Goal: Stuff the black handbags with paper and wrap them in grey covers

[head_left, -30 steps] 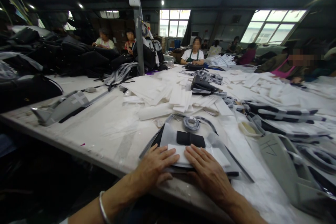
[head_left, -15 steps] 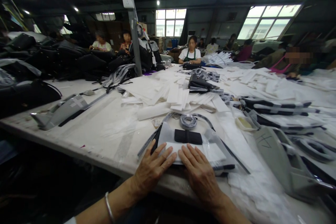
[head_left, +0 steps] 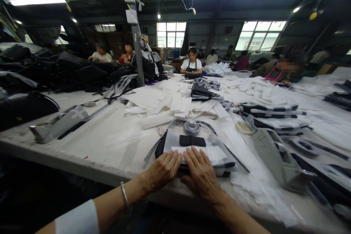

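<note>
Far off to the left of my hands a black bag (head_left: pixel 27 108) lies on the table (head_left: pixel 109 135), with a heap of dark bags (head_left: pixel 74 65) behind it. Nearer on that side, yet well apart from my fingers, rests a grey tape dispenser (head_left: pixel 59 122). A metal pole (head_left: pixel 137 47) stands beyond my left hand. Loose white sheets (head_left: pixel 153 100) spread ahead of my hands, past the bag I'm working at, crowding its far side. Straight across the table sits a co-worker in a green apron (head_left: pixel 191 65); closer to me, a black item (head_left: pixel 201 92) lies beyond the sheets. Ahead and to my right are a shallow dish (head_left: pixel 245 127) and stacked black pieces (head_left: pixel 270 111) in pale wrapping; a second grey dispenser (head_left: pixel 279 157) stands to the right of my right hand.

My left hand (head_left: pixel 164 166) has its fingers together and bent, tips on a white strip (head_left: pixel 215 152); its thumb is hidden, so I can't tell whether it pinches anything. The wrapped black bag (head_left: pixel 174 140) lies under and just ahead of both hands, a coiled strap (head_left: pixel 192 127) at its far side. My right hand (head_left: pixel 199 172) is laid out long, fingers slightly spread, touching that strip from above.
</note>
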`<state>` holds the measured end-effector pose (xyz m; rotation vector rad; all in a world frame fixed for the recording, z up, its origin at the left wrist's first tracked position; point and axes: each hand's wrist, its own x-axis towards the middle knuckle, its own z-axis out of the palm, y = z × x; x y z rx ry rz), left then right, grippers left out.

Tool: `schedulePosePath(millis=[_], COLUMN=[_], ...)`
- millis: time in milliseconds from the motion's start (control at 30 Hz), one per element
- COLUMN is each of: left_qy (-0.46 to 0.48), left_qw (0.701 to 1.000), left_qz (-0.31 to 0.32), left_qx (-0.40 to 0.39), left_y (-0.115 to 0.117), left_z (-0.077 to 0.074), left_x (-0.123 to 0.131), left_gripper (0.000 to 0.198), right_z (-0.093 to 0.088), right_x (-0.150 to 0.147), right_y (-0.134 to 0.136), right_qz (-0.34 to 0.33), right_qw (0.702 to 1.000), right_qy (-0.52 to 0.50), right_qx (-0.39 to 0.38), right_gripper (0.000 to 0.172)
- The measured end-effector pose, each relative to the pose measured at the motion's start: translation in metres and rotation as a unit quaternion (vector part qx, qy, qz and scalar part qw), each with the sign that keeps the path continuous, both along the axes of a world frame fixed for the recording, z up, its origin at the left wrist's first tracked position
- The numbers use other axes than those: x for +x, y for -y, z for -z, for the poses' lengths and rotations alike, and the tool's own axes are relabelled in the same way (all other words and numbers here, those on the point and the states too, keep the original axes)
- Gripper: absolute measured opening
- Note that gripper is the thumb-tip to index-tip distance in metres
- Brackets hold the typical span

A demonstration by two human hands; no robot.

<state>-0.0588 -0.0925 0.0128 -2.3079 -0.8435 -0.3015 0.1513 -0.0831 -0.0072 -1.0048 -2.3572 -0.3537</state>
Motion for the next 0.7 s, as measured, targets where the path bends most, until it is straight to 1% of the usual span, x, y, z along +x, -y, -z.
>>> schedulePosePath(millis=[67,100,200,300,367,433,500,567,633,700], left_qy=[0.014,0.022,0.042,0.047,0.058,0.094,0.139,0.161,0.156,0.150], left_qw=[1.000,1.000,0.999,0.999,0.998,0.994,0.986,0.982,0.983,0.984], left_qz=[0.005,0.006,0.008,-0.003,-0.010,-0.016,-0.017,-0.011,0.001,0.021], left_qx=[0.002,0.000,-0.013,-0.010,0.011,0.052,0.088,0.098,0.094,0.099], left_y=[-0.004,-0.006,-0.013,-0.015,-0.015,-0.015,-0.017,-0.019,-0.022,-0.026], left_z=[-0.004,-0.005,-0.008,-0.007,-0.002,0.006,0.014,0.018,0.021,0.023], left_x=[-0.002,-0.002,-0.004,-0.006,-0.004,0.000,0.003,0.003,-0.003,-0.012], left_gripper=[0.038,0.038,0.041,0.048,0.053,0.055,0.050,0.045,0.046,0.052], right_z=[0.000,0.001,0.001,-0.002,-0.004,-0.007,-0.010,-0.011,-0.008,0.000], right_x=[-0.004,-0.005,-0.008,-0.007,-0.005,-0.004,-0.003,-0.004,-0.008,-0.015], right_y=[-0.002,-0.004,-0.016,-0.026,-0.030,-0.031,-0.031,-0.031,-0.031,-0.033], right_qz=[0.013,0.022,0.036,0.010,-0.010,-0.017,-0.018,-0.021,-0.023,-0.010], right_qw=[1.000,0.999,0.997,0.998,0.999,1.000,1.000,0.999,0.999,1.000], right_qy=[-0.002,-0.003,0.000,0.006,0.010,0.008,0.008,0.008,0.009,-0.002], right_qx=[0.011,0.024,0.063,0.058,0.037,0.015,-0.009,-0.025,-0.027,-0.005], right_gripper=[0.067,0.065,0.051,0.046,0.047,0.046,0.045,0.046,0.049,0.049])
